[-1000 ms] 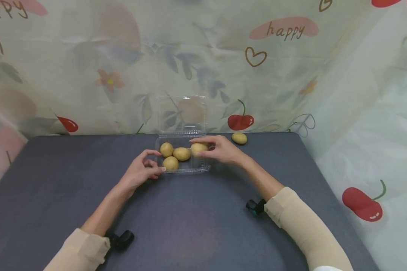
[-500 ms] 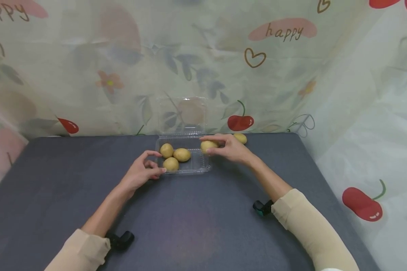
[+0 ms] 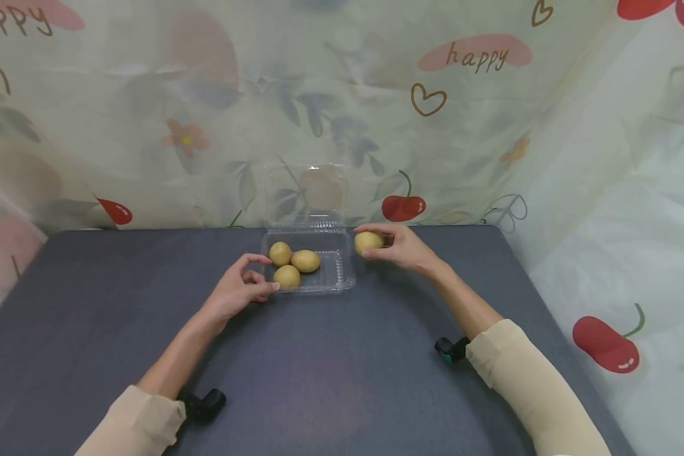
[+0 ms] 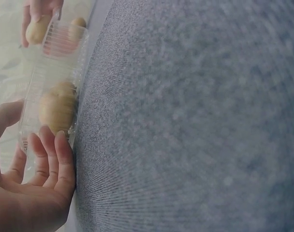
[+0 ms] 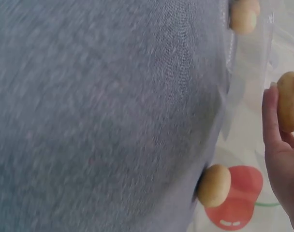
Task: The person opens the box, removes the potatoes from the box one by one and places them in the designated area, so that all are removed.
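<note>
A broad dark-grey table [image 3: 330,361] with a matte, fabric-like surface spreads in front of and to both sides of an open, clear, rectangular plastic container [image 3: 330,271] resting on it. Right of the container, apart from it, lies one smooth, oval, yellow-tan potato [image 5: 214,186].

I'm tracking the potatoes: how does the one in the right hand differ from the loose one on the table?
The held potato is raised above the table; the loose potato lies on it. The right hand grips the held potato; no hand touches the loose potato. Both are yellowish, rounded and outside the box.
</note>
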`<state>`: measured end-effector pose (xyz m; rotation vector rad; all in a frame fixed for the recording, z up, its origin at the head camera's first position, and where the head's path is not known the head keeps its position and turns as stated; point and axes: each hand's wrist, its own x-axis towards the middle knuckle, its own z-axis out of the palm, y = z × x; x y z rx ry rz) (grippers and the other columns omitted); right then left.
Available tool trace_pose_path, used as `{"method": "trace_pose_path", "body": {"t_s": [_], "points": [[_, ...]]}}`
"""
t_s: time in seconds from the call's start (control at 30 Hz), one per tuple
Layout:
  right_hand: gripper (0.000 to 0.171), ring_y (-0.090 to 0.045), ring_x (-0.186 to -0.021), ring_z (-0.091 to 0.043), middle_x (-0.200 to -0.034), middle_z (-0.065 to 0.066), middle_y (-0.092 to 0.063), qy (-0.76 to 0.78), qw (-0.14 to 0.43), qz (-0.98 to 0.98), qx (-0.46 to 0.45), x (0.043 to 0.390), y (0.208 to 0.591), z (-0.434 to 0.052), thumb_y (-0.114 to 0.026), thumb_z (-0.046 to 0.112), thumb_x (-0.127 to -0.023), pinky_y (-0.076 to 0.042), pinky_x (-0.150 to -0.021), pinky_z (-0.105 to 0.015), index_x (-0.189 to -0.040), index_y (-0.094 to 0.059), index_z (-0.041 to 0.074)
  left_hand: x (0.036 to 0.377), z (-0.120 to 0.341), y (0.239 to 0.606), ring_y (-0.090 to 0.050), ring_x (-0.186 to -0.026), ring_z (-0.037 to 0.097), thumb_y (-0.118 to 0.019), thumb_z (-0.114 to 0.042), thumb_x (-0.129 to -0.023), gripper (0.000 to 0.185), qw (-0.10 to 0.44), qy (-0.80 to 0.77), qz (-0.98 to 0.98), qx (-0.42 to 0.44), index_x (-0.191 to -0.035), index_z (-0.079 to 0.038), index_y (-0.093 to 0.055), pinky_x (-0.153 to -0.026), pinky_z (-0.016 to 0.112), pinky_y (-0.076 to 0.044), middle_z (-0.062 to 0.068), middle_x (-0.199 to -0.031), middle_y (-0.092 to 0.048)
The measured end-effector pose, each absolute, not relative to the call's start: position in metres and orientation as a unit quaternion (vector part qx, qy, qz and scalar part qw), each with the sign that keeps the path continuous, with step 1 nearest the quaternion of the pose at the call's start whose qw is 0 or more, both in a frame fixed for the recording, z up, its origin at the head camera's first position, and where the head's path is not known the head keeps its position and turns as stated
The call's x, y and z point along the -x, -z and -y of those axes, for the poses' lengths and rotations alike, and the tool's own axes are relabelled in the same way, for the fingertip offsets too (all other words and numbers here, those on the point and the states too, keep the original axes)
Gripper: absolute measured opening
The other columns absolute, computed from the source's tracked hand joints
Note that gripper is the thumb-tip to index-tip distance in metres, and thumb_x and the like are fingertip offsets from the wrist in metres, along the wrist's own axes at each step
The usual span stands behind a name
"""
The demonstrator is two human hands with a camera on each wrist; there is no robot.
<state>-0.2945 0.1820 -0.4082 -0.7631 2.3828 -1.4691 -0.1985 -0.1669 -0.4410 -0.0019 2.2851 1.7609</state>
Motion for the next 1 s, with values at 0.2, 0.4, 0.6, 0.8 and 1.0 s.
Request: {"method": "trace_pose_path", "body": {"t_s": [0.2, 0.4, 0.6, 0.8, 1.0], "points": [[0.053, -0.060, -0.105, -0.027, -0.130, -0.011, -0.058, 0.496, 0.115, -0.817, 0.269, 0.298, 0.410, -0.193, -0.077, 0.000, -0.085, -0.051, -0.084, -0.033, -0.135, -0.061, 0.010, 0.198, 0.168, 0.443, -0.063, -0.083, 0.023, -0.075, -0.019, -0.091, 0.061, 0.129, -0.602, -0.788, 0.004, -0.140, -0.008, -0.041, -0.080, 0.037, -0.055, 0.004, -0.083, -0.060], [0.055, -0.061, -0.107, -0.028, -0.135, -0.010, -0.054, 0.485, 0.115, -0.834, 0.237, 0.298, 0.409, -0.207, -0.078, 0.011, -0.088, -0.052, -0.083, -0.034, -0.139, -0.058, 0.015, 0.199, 0.167, 0.444, -0.063, -0.083, 0.024, -0.076, -0.020, -0.090, 0.060, 0.131, -0.597, -0.791, 0.014, -0.139, -0.010, -0.043, -0.079, 0.036, -0.056, 0.006, -0.083, -0.060], [0.056, -0.062, -0.108, -0.027, -0.139, -0.008, -0.052, 0.467, 0.110, -0.849, 0.223, 0.301, 0.409, -0.220, -0.077, 0.017, -0.089, -0.052, -0.083, -0.035, -0.141, -0.057, 0.022, 0.198, 0.167, 0.443, -0.063, -0.083, 0.023, -0.076, -0.020, -0.090, 0.062, 0.129, -0.598, -0.791, 0.018, -0.141, -0.009, -0.042, -0.080, 0.038, -0.056, 0.005, -0.083, -0.061], [0.055, -0.063, -0.106, -0.026, -0.131, -0.010, -0.057, 0.446, 0.104, -0.861, 0.219, 0.305, 0.406, -0.233, -0.076, 0.018, -0.090, -0.052, -0.082, -0.033, -0.141, -0.056, 0.020, 0.199, 0.166, 0.441, -0.063, -0.086, 0.025, -0.075, -0.020, -0.091, 0.063, 0.127, -0.602, -0.788, 0.011, -0.142, -0.010, -0.041, -0.082, 0.039, -0.055, 0.004, -0.084, -0.061], [0.054, -0.062, -0.104, -0.026, -0.129, -0.010, -0.057, 0.450, 0.092, -0.861, 0.219, 0.308, 0.404, -0.244, -0.075, 0.018, -0.090, -0.051, -0.081, -0.030, -0.141, -0.057, 0.017, 0.200, 0.166, 0.443, -0.062, -0.084, 0.023, -0.075, -0.021, -0.090, 0.062, 0.124, -0.594, -0.795, 0.014, -0.141, -0.009, -0.041, -0.081, 0.038, -0.054, 0.004, -0.083, -0.062]]}}
